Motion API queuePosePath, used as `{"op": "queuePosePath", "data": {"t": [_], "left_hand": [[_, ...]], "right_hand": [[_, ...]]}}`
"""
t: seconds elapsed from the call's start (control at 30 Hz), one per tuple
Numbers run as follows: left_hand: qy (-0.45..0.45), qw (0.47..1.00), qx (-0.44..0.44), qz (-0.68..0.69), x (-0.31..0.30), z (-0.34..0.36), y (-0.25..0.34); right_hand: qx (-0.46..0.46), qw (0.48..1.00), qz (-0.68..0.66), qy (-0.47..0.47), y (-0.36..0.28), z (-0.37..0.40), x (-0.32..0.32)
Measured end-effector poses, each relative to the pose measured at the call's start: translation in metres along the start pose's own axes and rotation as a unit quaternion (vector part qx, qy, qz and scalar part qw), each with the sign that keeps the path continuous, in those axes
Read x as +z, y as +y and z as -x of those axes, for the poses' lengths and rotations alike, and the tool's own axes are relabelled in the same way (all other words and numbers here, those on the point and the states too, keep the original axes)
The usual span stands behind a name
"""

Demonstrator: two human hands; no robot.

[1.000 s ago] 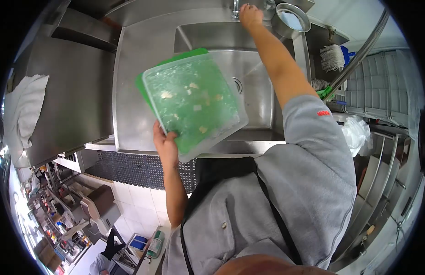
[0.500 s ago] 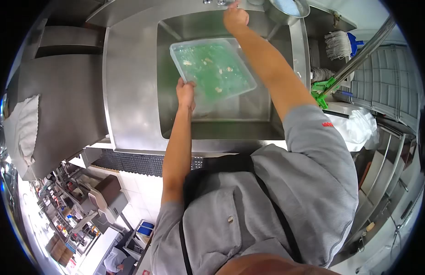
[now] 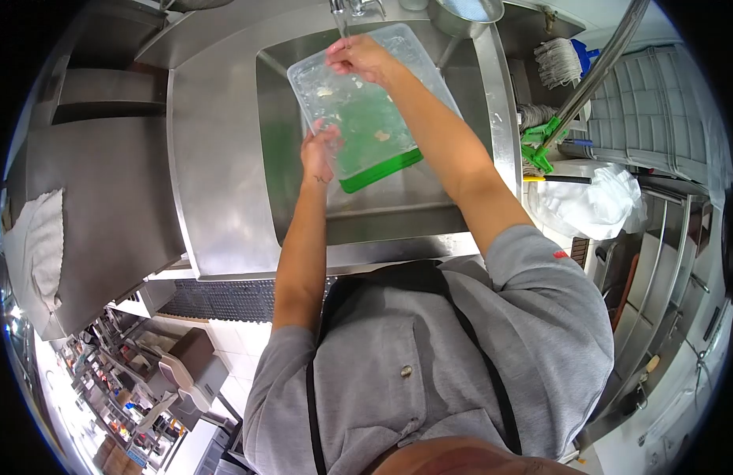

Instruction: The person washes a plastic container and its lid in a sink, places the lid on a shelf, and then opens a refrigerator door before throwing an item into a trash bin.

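Note:
A clear rectangular plastic container [image 3: 410, 59] is tilted over the metal sink [image 3: 366, 222], with pale scraps on its surface. Green shows through its base, and a bright green strip [image 3: 382, 169] lies along its near edge. My left hand [image 3: 319, 152] grips the container's left side, some fingers seen through the plastic. Over its far part is my right hand [image 3: 357, 58], fingers curled and close together, just below the faucet [image 3: 346, 9]; whether it holds anything is too small to tell.
A round metal pot [image 3: 465, 17] stands at the sink's far right corner. Right of the sink are a mop head [image 3: 556, 63], a green clamp on a pole [image 3: 540, 146] and a white plastic bag [image 3: 600, 202]. A cloth [image 3: 38, 253] hangs at the left counter's edge.
My right hand has come down from the faucet to the container's far part. The container has tilted, and a bright green strip now shows at its near edge. The view has shifted slightly.

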State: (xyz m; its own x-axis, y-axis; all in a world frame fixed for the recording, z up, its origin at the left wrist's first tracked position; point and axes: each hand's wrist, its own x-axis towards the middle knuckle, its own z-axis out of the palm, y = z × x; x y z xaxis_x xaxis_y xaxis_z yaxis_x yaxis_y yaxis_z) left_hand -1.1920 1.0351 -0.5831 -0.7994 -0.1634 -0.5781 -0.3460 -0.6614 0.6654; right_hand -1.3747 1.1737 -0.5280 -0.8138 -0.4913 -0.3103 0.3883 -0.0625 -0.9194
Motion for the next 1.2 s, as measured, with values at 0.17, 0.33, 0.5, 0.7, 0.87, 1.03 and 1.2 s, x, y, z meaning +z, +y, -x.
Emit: {"op": "queuePosePath", "data": {"t": [0.17, 0.33, 0.5, 0.7, 0.87, 1.03, 1.2], "left_hand": [[-0.018, 1.0, -0.014, -0.002, -0.004, -0.001, -0.002], [-0.036, 0.999, -0.013, 0.0, -0.01, -0.005, -0.005], [-0.072, 0.997, -0.038, 0.015, -0.021, -0.006, -0.021], [0.129, 0.827, 0.24, -0.492, 0.017, -0.011, -0.006], [-0.086, 0.929, 0.249, -0.261, 0.103, -0.044, 0.043], [-0.147, 0.94, 0.181, -0.248, 0.127, -0.067, 0.059], [-0.062, 0.865, 0.254, -0.428, 0.087, -0.079, 0.03]], "right_hand": [[0.044, 0.997, -0.034, 0.054, -0.001, 0.029, 0.0], [-0.16, 0.793, 0.502, 0.305, 0.01, 0.079, -0.071], [-0.005, 0.898, 0.364, 0.249, 0.053, 0.145, -0.12], [0.055, 0.966, 0.096, 0.232, 0.06, 0.185, -0.108], [0.029, 0.949, 0.176, 0.259, 0.061, 0.19, -0.104], [0.024, 0.951, 0.139, 0.275, 0.069, 0.182, -0.101], [0.03, 0.966, 0.066, 0.249, 0.08, 0.185, -0.106]]}}
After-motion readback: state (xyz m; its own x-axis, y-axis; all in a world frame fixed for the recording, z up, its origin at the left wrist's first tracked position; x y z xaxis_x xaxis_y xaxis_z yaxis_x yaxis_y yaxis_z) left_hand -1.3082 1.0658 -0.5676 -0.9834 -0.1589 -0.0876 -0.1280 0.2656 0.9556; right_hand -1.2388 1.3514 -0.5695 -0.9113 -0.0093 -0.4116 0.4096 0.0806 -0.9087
